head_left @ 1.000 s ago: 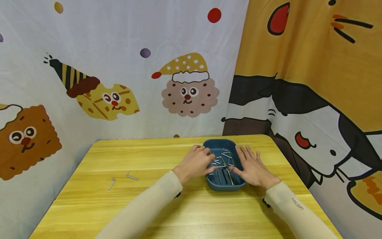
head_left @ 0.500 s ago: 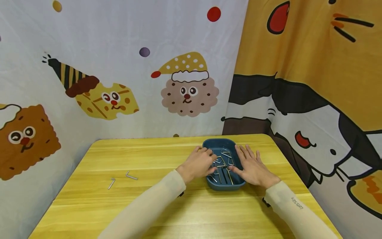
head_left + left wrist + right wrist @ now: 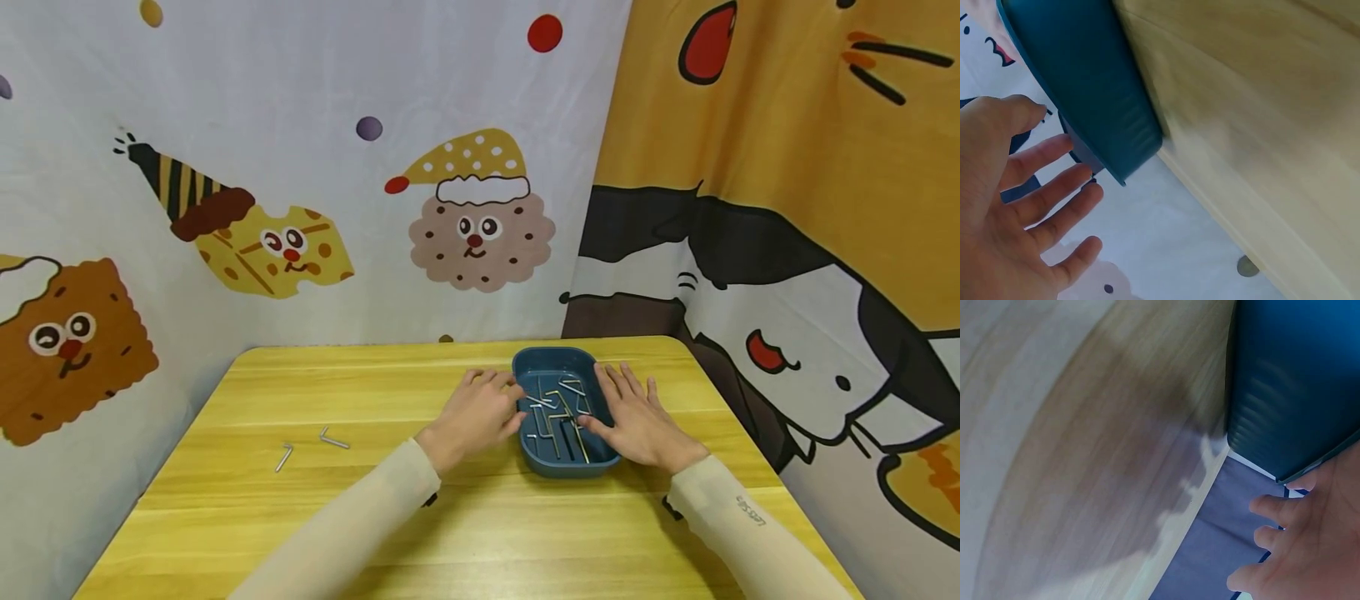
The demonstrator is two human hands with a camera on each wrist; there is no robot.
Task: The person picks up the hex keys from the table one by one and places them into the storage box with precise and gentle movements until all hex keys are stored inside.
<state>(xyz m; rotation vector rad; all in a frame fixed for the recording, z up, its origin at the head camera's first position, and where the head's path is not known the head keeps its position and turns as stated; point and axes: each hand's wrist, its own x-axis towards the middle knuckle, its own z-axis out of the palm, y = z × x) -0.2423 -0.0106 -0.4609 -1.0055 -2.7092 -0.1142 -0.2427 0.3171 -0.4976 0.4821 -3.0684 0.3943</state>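
Observation:
A deep blue plastic tray (image 3: 572, 470) holds several L-shaped hex keys, some silver, some brass-coloured, one black hex key (image 3: 567, 439) among them. My left hand (image 3: 472, 417) hovers at the tray's left rim. In the left wrist view its fingers (image 3: 1054, 206) are spread and loosely bent, with nothing between them. On the opposite side, my right hand (image 3: 637, 427) rests against the right rim, fingers extended and thumb over the inside. The right wrist view shows part of that palm (image 3: 1322, 544) by the rim; the thumb is hidden there.
Two silver hex keys, one short key (image 3: 283, 457) and another key (image 3: 334, 439), lie apart on the left of the wooden table (image 3: 450, 533). A printed curtain (image 3: 300, 100) hangs just behind the table's back edge and along its sides.
My left hand has drawn left from over the tray to its left rim, uncovering more hex keys. The right hand and tray stay essentially in place; the head view shifts slightly.

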